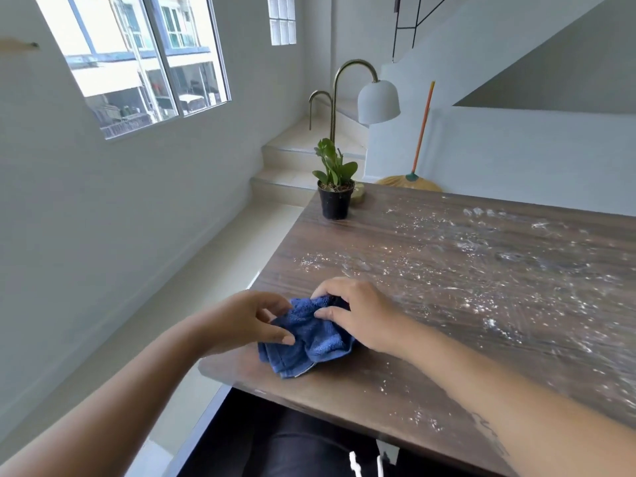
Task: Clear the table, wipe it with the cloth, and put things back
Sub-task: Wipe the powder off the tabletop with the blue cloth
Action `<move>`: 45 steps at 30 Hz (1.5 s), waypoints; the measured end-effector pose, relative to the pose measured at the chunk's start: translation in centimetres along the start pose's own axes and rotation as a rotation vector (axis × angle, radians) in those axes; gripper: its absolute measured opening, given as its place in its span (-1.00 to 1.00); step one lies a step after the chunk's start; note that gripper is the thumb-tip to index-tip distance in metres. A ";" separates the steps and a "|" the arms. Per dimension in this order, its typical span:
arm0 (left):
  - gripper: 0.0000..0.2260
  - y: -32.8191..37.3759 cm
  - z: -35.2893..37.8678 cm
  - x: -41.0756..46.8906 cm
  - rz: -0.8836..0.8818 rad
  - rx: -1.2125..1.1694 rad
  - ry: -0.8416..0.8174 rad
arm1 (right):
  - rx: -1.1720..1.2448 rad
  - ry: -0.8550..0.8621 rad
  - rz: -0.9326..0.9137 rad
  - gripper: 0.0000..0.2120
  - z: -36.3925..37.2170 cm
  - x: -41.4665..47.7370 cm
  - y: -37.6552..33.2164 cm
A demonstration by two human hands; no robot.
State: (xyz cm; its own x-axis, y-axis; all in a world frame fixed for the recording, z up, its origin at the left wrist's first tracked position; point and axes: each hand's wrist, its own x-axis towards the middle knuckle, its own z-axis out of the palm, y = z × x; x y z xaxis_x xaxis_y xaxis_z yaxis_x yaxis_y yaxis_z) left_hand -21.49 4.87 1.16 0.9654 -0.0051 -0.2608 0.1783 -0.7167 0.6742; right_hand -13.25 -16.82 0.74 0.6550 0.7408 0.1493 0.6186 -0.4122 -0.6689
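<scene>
A crumpled blue cloth (pixel 309 342) lies near the left front corner of the dark wooden table (pixel 464 339). My left hand (pixel 244 321) pinches the cloth's left side between thumb and fingers. My right hand (pixel 358 315) grips its upper right part, fingers curled into the fabric. White powder and smears (pixel 499 270) cover much of the tabletop to the right of my hands. A small green plant in a black pot (pixel 335 187) stands at the table's far left corner. Behind the pot a lamp with a brass arched stem and a white shade (pixel 378 101) rises.
A broom with an orange handle (pixel 421 132) leans against the white wall beyond the table's far edge. Stairs (pixel 296 160) go up past the far left corner. The table's left edge drops to a pale tiled floor (pixel 192 287). My dark-clothed lap (pixel 303 442) is under the front edge.
</scene>
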 end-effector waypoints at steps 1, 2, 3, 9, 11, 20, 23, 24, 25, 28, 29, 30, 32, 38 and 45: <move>-0.73 0.7 0.3 0.5 0.042 0.015 0.034 | -0.009 0.035 -0.003 -0.88 -0.7 -0.2 0.1; -0.81 1.6 0.5 0.9 0.089 0.003 0.076 | -0.020 0.077 -0.010 -0.87 -1.6 -0.3 0.2; -0.88 2.4 0.7 1.5 0.133 -0.036 0.118 | -0.029 0.123 -0.019 -0.86 -2.5 -0.5 0.1; -0.86 6.7 2.7 4.9 0.337 -0.183 0.086 | -0.370 0.304 -0.139 -0.78 -7.5 -4.4 1.1; -0.82 6.6 4.4 5.8 0.368 -0.084 0.048 | -0.524 0.268 -0.169 -0.69 -6.8 -6.6 2.9; -0.82 4.0 8.2 7.3 0.359 -0.069 0.410 | -0.279 0.401 0.041 -0.66 -5.4 -10.3 5.3; -0.84 3.5 8.7 7.5 0.383 -0.052 0.452 | -0.312 0.229 0.250 -0.33 -4.8 -8.5 5.7; -0.83 3.4 8.8 7.6 0.394 -0.028 0.457 | -0.305 0.120 0.314 -0.27 -4.2 -8.0 5.8; -0.79 3.3 8.9 7.7 0.405 0.002 0.457 | -0.307 0.048 0.333 -0.27 -3.4 -7.7 5.9; -0.74 3.1 9.1 7.9 0.450 0.084 0.456 | -0.365 0.087 0.223 -0.42 -1.3 -7.5 5.7; -0.75 3.1 9.2 8.0 0.461 0.108 0.452 | -0.366 0.110 0.193 -0.45 -0.9 -7.8 5.5; -0.76 3.0 9.3 8.1 0.466 0.126 0.450 | -0.362 0.127 0.173 -0.48 -0.7 -8.3 5.6; -0.75 3.1 9.4 8.4 0.470 0.137 0.441 | -0.377 0.197 0.168 -0.52 -0.5 -9.6 5.9; -0.69 4.1 9.2 9.8 0.536 0.250 0.363 | -0.477 0.337 0.376 -0.49 -0.1 -10.4 5.4; -0.68 3.5 10.4 10.2 0.558 0.383 0.341 | -0.459 0.237 0.274 -0.63 1.7 -15.1 2.7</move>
State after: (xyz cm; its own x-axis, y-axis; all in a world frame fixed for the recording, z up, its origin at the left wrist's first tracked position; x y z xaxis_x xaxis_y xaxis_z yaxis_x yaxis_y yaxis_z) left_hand -12.99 -4.95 -6.34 0.9096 -0.2665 0.3188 -0.3721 -0.8637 0.3398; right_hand -22.24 -28.25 -4.50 0.8640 0.4580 0.2094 0.5033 -0.7986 -0.3301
